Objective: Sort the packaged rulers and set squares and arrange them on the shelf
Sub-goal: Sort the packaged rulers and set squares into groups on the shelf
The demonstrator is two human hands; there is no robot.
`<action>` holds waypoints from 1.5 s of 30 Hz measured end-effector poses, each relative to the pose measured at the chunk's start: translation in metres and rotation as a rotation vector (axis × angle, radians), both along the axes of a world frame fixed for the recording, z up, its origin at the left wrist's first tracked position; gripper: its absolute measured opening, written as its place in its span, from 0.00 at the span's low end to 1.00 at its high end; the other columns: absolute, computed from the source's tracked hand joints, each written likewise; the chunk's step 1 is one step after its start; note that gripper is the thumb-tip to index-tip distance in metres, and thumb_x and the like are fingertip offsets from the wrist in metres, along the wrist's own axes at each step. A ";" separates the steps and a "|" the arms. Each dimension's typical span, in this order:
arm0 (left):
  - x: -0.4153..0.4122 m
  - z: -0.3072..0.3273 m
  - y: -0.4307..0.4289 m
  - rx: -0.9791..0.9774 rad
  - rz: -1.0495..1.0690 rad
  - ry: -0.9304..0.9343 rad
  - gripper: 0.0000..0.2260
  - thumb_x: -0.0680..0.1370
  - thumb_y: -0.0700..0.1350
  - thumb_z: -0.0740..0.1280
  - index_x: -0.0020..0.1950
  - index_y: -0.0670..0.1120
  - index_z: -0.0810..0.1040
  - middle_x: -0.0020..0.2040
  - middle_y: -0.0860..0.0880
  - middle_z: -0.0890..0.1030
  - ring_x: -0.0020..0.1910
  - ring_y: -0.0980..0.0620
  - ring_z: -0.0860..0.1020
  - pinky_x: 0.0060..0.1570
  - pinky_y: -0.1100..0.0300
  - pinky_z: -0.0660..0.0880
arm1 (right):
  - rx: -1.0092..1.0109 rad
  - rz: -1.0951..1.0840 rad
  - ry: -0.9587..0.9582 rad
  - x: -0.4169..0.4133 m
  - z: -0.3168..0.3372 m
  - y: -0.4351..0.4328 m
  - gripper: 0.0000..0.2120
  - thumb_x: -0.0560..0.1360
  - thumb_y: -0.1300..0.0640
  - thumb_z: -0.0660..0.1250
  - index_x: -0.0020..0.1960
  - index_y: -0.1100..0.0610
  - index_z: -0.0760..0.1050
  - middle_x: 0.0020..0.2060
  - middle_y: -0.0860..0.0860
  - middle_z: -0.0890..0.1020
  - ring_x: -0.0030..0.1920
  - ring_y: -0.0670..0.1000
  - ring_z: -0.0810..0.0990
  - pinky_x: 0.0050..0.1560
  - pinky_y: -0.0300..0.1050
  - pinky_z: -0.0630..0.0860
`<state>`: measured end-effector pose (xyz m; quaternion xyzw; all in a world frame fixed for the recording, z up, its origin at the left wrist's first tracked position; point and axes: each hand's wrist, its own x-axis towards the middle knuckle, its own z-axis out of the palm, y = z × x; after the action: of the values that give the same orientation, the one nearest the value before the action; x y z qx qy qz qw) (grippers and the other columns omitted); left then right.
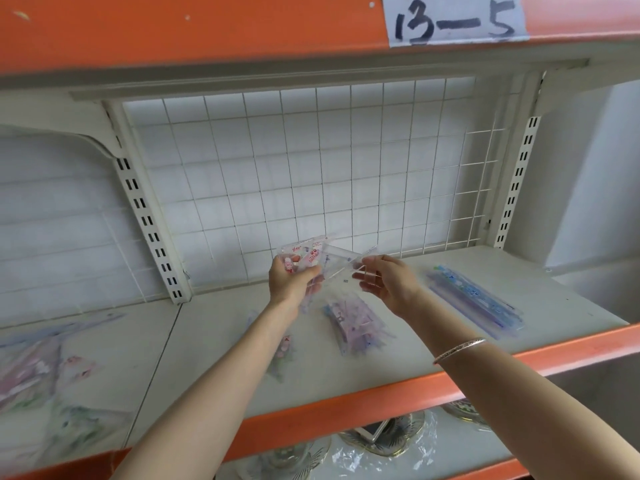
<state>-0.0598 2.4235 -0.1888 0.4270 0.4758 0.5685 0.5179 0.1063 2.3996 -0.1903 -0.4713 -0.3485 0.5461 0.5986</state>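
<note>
My left hand grips a packet with red print, held upright over the middle of the shelf. My right hand pinches a clear set-square packet that overlaps the first one. Under the hands lies a purple and blue packet pile. A long row of blue ruler packets lies on the shelf to the right. A small packet shows beside my left forearm.
Loose mixed packets lie scattered on the left shelf section. A white wire grid backs the shelf. An orange rail edges the front. Wrapped round items sit on the shelf below. A label reading 13-5 hangs above.
</note>
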 end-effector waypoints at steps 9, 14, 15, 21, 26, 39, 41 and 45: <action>-0.029 0.001 -0.003 -0.005 -0.025 0.026 0.17 0.72 0.31 0.71 0.54 0.44 0.69 0.51 0.39 0.81 0.37 0.47 0.82 0.33 0.59 0.80 | 0.024 -0.049 -0.048 -0.033 0.003 0.000 0.06 0.74 0.70 0.64 0.39 0.64 0.74 0.38 0.60 0.81 0.37 0.55 0.81 0.41 0.41 0.76; -0.033 -0.001 -0.004 -0.019 -0.033 -0.028 0.13 0.74 0.31 0.69 0.52 0.44 0.68 0.45 0.42 0.80 0.34 0.49 0.81 0.32 0.60 0.80 | -0.018 -0.101 -0.011 -0.040 0.005 0.004 0.05 0.75 0.71 0.61 0.42 0.65 0.71 0.37 0.58 0.80 0.33 0.53 0.80 0.29 0.35 0.75; -0.034 0.000 -0.004 -0.018 -0.015 -0.042 0.13 0.75 0.31 0.68 0.51 0.44 0.68 0.45 0.43 0.80 0.34 0.49 0.81 0.31 0.60 0.80 | -0.031 -0.105 -0.012 -0.040 0.005 0.004 0.04 0.75 0.71 0.61 0.44 0.65 0.71 0.37 0.58 0.80 0.33 0.53 0.80 0.28 0.35 0.75; -0.051 0.002 -0.003 0.007 0.035 -0.041 0.13 0.75 0.30 0.66 0.49 0.45 0.68 0.46 0.43 0.79 0.34 0.47 0.79 0.32 0.61 0.79 | -0.122 -0.166 -0.145 -0.034 0.001 0.011 0.08 0.75 0.71 0.59 0.39 0.64 0.72 0.32 0.57 0.79 0.26 0.50 0.76 0.31 0.39 0.72; -0.054 0.002 -0.004 -0.024 -0.076 0.017 0.16 0.76 0.29 0.64 0.57 0.46 0.67 0.52 0.42 0.79 0.34 0.46 0.78 0.30 0.62 0.77 | -0.217 -0.267 -0.424 -0.015 -0.007 0.019 0.11 0.74 0.70 0.58 0.34 0.62 0.70 0.30 0.59 0.76 0.18 0.48 0.69 0.18 0.32 0.62; -0.043 -0.002 -0.004 -0.161 -0.146 -0.076 0.20 0.75 0.28 0.65 0.60 0.47 0.68 0.45 0.45 0.82 0.32 0.50 0.81 0.29 0.63 0.78 | -0.212 -0.285 -0.725 -0.004 -0.032 0.016 0.08 0.74 0.66 0.63 0.47 0.70 0.79 0.33 0.57 0.75 0.35 0.54 0.72 0.35 0.41 0.67; -0.046 -0.002 -0.003 -0.171 -0.136 -0.104 0.20 0.75 0.28 0.65 0.61 0.47 0.68 0.45 0.45 0.82 0.31 0.50 0.81 0.28 0.63 0.78 | -0.144 -0.282 -0.553 -0.008 -0.022 0.016 0.06 0.75 0.67 0.64 0.43 0.66 0.78 0.30 0.55 0.76 0.29 0.50 0.72 0.28 0.40 0.67; -0.056 -0.001 -0.001 -0.159 -0.095 -0.104 0.20 0.75 0.29 0.66 0.62 0.46 0.68 0.47 0.44 0.81 0.34 0.48 0.81 0.28 0.64 0.77 | -0.065 -0.160 -0.335 -0.028 -0.009 0.014 0.05 0.74 0.69 0.64 0.40 0.64 0.76 0.29 0.56 0.77 0.26 0.50 0.71 0.23 0.37 0.65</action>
<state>-0.1155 2.4222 -0.1895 0.3767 0.4711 0.5250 0.6004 0.0786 2.4134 -0.1989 -0.6010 -0.3865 0.4216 0.5582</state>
